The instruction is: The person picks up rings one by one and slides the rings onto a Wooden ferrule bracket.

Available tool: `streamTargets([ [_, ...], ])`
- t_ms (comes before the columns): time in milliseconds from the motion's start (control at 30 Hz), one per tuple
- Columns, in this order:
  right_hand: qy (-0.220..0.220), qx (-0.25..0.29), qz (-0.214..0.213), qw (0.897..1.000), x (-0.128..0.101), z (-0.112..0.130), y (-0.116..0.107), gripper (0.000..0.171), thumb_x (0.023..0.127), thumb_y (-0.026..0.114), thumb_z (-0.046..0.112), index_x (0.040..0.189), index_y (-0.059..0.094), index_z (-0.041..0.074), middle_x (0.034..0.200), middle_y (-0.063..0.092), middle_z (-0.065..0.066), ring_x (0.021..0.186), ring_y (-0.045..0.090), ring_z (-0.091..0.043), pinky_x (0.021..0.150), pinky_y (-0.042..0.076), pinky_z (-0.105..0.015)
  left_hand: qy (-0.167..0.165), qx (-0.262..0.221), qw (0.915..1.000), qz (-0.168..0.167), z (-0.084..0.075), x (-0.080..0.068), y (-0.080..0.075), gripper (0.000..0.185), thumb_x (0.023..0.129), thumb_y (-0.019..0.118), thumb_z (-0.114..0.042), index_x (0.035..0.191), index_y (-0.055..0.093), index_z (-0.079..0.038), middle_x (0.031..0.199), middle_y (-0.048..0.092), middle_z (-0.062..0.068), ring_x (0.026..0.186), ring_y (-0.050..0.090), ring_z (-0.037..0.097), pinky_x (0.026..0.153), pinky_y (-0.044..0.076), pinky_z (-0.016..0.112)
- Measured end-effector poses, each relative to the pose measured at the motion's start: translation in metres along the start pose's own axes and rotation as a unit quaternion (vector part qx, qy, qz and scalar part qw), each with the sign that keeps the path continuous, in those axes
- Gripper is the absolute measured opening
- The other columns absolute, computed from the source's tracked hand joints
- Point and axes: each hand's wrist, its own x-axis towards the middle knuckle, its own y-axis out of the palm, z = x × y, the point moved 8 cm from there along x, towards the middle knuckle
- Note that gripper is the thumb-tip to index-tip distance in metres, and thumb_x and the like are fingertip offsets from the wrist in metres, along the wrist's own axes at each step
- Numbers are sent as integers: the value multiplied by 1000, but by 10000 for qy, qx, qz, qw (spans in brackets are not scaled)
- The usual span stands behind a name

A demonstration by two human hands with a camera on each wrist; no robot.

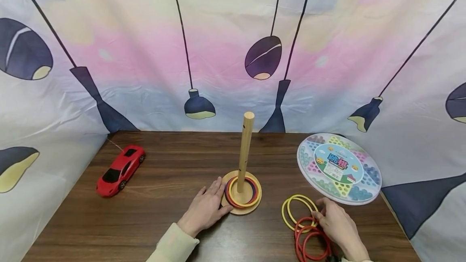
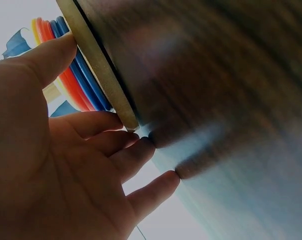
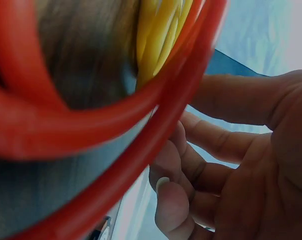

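1. Your right hand [image 3: 251, 170] fills the right side, fingers curled.
2. Red rings [image 3: 91, 125] sweep across close to the lens, blurred.
3. Yellow rings [image 3: 158, 35] show behind them, near the top.

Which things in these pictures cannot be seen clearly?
- Red rings: head view, the bottom edge cuts them and the right hand covers part; count unclear.
- Right hand's grip: right wrist view too close and blurred.
- Board game box: print too small.
- Table: left wrist view, blurred.

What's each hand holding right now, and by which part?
Right hand fingers curl on the red rings' rims. Left hand holds nothing, resting against the wooden base.
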Motion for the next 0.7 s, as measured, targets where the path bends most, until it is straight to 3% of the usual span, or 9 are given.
streamTargets([
  [533, 36, -230, 162, 9996, 3, 0, 6, 33, 92, 67, 30, 110, 61, 4, 71, 55, 2, 61, 51, -17, 57, 43, -41, 26, -198, 9997, -151, 3, -2, -1, 78, 93, 58, -51, 145, 40, 5, 155, 28, 21, 140, 34, 31, 108, 31, 57],
  [700, 60, -96, 180, 9998, -1, -2, 1, 45, 91, 64, 47, 108, 61, 6, 73, 55, 2, 64, 51, -16, 57, 43, -38, 47, -231, 9997, -106, 2, 1, -1, 78, 94, 57, -51, 146, 39, 4, 155, 28, 20, 140, 33, 31, 109, 30, 57],
])
